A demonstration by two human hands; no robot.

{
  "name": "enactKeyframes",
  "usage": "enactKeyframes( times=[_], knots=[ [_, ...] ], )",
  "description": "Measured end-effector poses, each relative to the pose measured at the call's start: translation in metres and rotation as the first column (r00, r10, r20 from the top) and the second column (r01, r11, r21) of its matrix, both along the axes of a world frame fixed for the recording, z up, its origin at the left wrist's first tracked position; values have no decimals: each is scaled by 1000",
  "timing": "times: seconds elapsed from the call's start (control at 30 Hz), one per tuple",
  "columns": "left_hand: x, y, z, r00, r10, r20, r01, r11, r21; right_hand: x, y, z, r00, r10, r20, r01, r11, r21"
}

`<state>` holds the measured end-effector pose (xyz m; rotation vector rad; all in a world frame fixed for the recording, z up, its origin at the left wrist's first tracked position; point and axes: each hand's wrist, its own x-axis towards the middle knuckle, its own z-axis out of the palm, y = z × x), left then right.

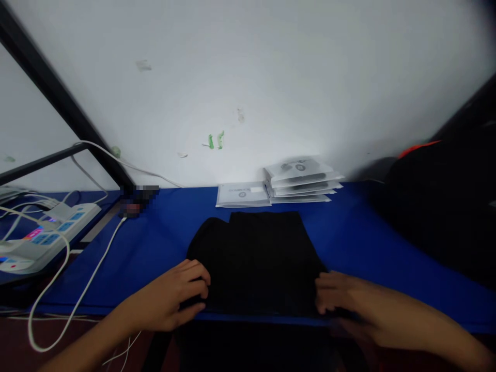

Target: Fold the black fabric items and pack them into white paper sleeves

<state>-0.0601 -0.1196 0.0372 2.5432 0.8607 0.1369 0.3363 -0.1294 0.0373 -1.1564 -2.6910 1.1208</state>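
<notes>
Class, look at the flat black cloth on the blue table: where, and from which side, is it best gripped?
Probably by its near corners, one hand from each side. The black cloth lies flat and wide, its near corners within reach of the left hand and right hand; white plastic packets sit close behind its far edge.

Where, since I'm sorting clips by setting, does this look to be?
Probably a small packing workspace, though whether in a home or a workshop I can't tell: a blue table against a wall, black cloth lying on it, and stacked pale packets behind.
</notes>
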Motion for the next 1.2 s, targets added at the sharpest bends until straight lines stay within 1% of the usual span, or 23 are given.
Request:
enactKeyframes(
  times=[0.1,0.17,0.23,0.3,0.4,0.47,0.57,0.67,0.77,0.83,0.87,0.9,0.93,0.97,1.0,1.03,1.07,1.1,1.13,1.17,1.2],
  knots=[
    [1,12,3,992,87,88,-91,995,45,7,10,10,995,-47,-84,47,999,0],
    [3,31,3,973,168,155,-187,976,113,13,26,13,984,-110,-138,119,991,60],
    [8,56,2,961,227,159,-255,949,186,18,50,9,966,-188,-179,217,963,160],
    [16,83,-2,951,296,93,-310,917,250,21,76,-1,949,-253,-190,298,917,265],
    [34,117,-10,947,321,27,-315,908,275,23,112,-24,949,-261,-176,313,837,449],
    [49,133,-17,950,311,7,-299,907,296,21,129,-38,954,-251,-162,299,794,529],
    [66,149,-26,963,268,-9,-251,913,323,17,146,-53,964,-236,-120,262,772,579],
    [74,157,-28,970,242,-15,-225,921,319,11,151,-54,968,-223,-114,245,754,609],
    [74,156,-18,969,245,-2,-230,913,336,8,145,-40,963,-211,-166,267,696,667],
    [70,146,-8,965,261,37,-255,891,376,7,134,-26,963,-169,-209,268,659,702],
    [66,138,-2,964,259,62,-262,880,396,8,126,-19,966,-132,-223,253,658,710],
    [61,128,3,965,244,95,-261,869,420,8,117,-13,971,-82,-224,219,675,705],
    [56,116,7,973,199,112,-228,875,428,8,107,-8,979,-33,-202,165,709,686],
    [49,104,10,984,131,119,-168,902,399,7,97,-5,987,9,-158,98,749,655],
    [42,92,11,992,54,113,-89,939,333,6,87,-3,995,45,-93,22,788,615],
    [34,81,11,993,-1,117,-27,969,244,5,78,-2,997,71,-25,-44,816,577],
    [26,73,8,990,-28,136,7,988,153,3,71,-2,996,85,23,-84,831,550],
    [18,67,4,986,5,167,-21,995,95,2,66,-3,995,90,52,-104,837,538],
    [11,65,-1,974,64,216,-86,992,95,0,63,-4,995,85,54,-101,835,541],
    [4,66,-7,953,156,259,-193,973,124,-2,63,-5,996,78,33,-83,828,554],
    [-3,70,-13,918,273,289,-329,930,167,-3,65,-5,997,72,0,-59,821,568]
  ],
)
